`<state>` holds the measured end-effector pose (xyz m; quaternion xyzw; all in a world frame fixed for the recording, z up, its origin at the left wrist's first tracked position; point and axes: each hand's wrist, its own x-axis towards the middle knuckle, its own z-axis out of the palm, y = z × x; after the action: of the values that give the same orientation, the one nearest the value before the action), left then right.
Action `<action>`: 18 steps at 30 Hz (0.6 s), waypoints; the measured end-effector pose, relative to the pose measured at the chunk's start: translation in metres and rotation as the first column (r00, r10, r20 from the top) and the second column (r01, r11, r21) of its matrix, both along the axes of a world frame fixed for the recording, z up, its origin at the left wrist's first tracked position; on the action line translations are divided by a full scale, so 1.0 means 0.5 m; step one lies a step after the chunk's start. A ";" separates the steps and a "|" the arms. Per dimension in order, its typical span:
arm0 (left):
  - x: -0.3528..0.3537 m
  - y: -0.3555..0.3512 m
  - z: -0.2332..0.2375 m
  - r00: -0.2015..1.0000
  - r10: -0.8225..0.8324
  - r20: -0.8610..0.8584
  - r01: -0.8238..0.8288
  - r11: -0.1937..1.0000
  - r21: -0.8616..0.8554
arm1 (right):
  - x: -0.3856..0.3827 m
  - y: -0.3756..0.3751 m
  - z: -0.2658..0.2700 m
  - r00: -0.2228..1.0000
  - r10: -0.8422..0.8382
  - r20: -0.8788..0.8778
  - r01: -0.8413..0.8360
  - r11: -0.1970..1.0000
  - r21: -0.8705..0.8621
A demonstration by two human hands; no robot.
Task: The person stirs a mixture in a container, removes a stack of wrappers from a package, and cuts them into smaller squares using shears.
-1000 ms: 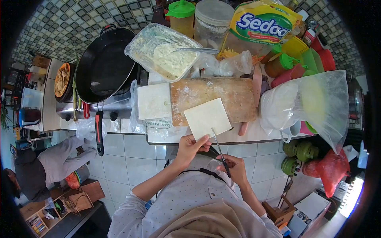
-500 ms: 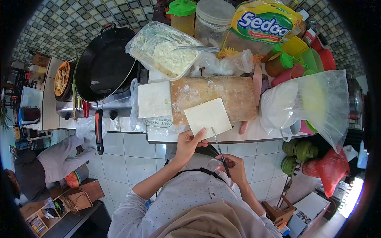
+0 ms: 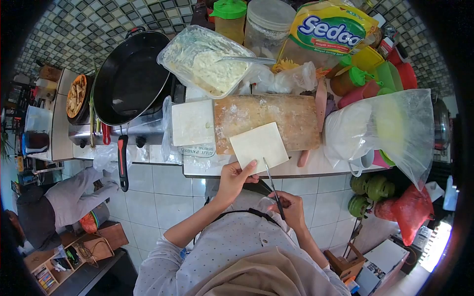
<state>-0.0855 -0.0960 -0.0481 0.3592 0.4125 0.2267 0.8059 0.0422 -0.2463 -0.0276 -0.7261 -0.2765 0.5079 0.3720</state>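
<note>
A pale square wrapper [image 3: 259, 143] overlaps the front edge of a floured wooden board [image 3: 276, 111]. My left hand [image 3: 235, 180] pinches the wrapper's lower left edge, thumb on top. In my right hand [image 3: 290, 209] is the dark handle of a thin metal utensil [image 3: 271, 183], whose tip lies over the wrapper's lower edge; its exact kind is hard to tell. A stack of white square wrappers [image 3: 192, 123] sits left of the board. Behind the board, a plastic tub [image 3: 207, 64] holds a creamy, green-flecked mix and a spoon [image 3: 249, 60].
On the stove at left is a black pan [image 3: 131, 79], its handle over the front edge. Plastic bags [image 3: 348, 130], a yellow-green packet [image 3: 331, 29], jars [image 3: 269, 24] and colored containers [image 3: 395, 74] crowd the back and right. Another person [image 3: 54, 209] is at lower left.
</note>
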 end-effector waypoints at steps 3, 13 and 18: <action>-0.002 0.003 0.001 1.000 -0.005 0.007 0.005 1.000 0.004 | -0.004 0.011 0.011 0.997 -0.030 -0.069 0.033 0.999 0.039; -0.003 -0.001 0.005 1.000 -0.024 -0.016 0.024 0.999 -0.029 | -0.006 0.027 0.023 0.996 -0.062 -0.063 0.065 0.997 0.046; -0.005 0.001 0.009 0.999 -0.032 -0.029 0.031 0.999 -0.028 | -0.006 0.024 0.009 0.994 -0.081 -0.075 0.086 0.994 0.073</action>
<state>-0.0881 -0.0956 -0.0436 0.3577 0.4216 0.2031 0.8081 0.0390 -0.2344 -0.0229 -0.7035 -0.2514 0.5069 0.4301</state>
